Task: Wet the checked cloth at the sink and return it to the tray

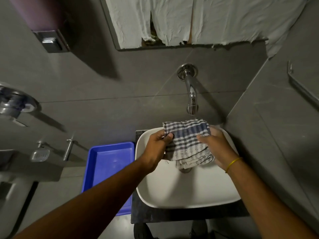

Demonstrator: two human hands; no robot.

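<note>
Head view looks down on a white sink [172,192], a rounded square basin that sits on a dark counter slab and takes up the lower middle of the picture. Just beside the basin's left rim lies the blue tray [107,163], with nothing visible in it; set that close, it seems placed so the cloth can go back with a short sideways move. Over the basin's back edge, the checked cloth [188,142] is held bunched in loose folds, its top edge directly under the spout of the chrome tap [190,94] that juts from the grey tiled wall, and its lower folds hang towards the drain. Holding it there keeps any drips inside the basin. Whether water is running cannot be told; a faint streak below the spout may be a trickle. The left hand [155,149] pinches the cloth's left edge, thumb on top and fingers curled beneath. The right hand [217,145] grips the right side, fingers wrapped over the folds, with a thin yellow band [233,163] on the wrist. By my judgement the wetting step is in hand, and the return to the tray is not yet done.
</note>
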